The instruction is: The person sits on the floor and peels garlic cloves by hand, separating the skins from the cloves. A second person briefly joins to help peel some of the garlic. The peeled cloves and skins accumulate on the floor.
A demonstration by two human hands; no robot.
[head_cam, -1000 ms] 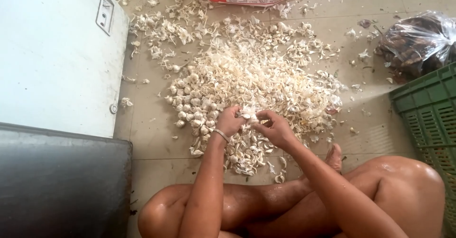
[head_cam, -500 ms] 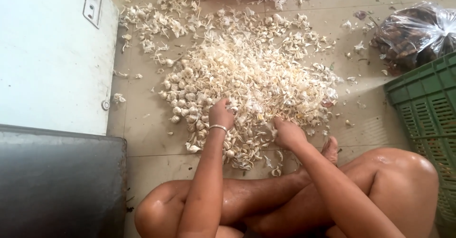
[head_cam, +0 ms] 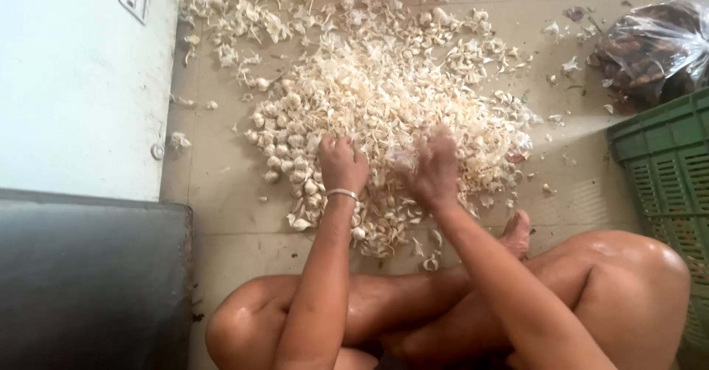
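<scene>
A wide heap of garlic cloves and papery skins [head_cam: 384,97] covers the tiled floor in front of me. My left hand [head_cam: 342,163], with a thin bracelet at the wrist, rests palm down in the near edge of the heap, next to whole cloves [head_cam: 292,152]. My right hand [head_cam: 434,167] lies in the heap too, blurred, with loose skins around its fingers. What either hand grips is hidden by the heap. My crossed bare legs [head_cam: 413,318] sit just below the pile.
A white appliance [head_cam: 74,74] stands at the left, a dark grey surface [head_cam: 88,281] below it. A green slatted crate [head_cam: 668,170] is at the right, a clear plastic bag with dark contents [head_cam: 650,49] behind it. Scattered skins [head_cam: 236,15] reach the far floor.
Both hands came apart from a shared clove near the heap's front and pushed forward into the pile. The view shifted down, so the red package at the top left the frame.
</scene>
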